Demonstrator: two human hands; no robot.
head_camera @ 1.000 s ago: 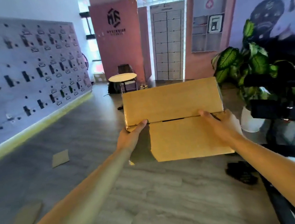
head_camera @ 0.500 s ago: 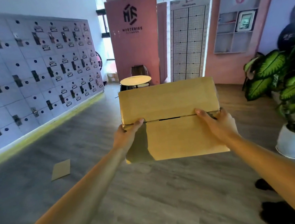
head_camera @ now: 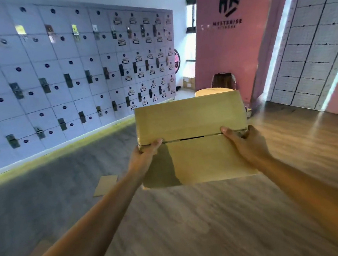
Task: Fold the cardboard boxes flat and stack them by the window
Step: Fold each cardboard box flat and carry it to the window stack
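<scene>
A brown cardboard box [head_camera: 190, 121] is held out in front of me at chest height, its closed flaps facing me with a seam across the middle. My left hand [head_camera: 144, 158] grips the box's left side, thumb on the seam. My right hand [head_camera: 246, 146] grips the right side, thumb on the seam and fingers curled round the edge. A flat piece of cardboard [head_camera: 105, 185] lies on the floor to the lower left. Far back beside the pink wall stands another cardboard box [head_camera: 188, 82] in bright light.
A wall of grey lockers [head_camera: 69, 76] runs along the left. A pink partition with a logo [head_camera: 233, 36] stands ahead, with a round table [head_camera: 212, 91] and a chair [head_camera: 222, 80] before it. A gridded panel [head_camera: 312, 48] is at the right. Wood floor [head_camera: 196, 230] stretches below.
The view has swung left: the potted plant at the right has left the frame and the lockers fill more of it. Both hands keep the same hold on the box.
</scene>
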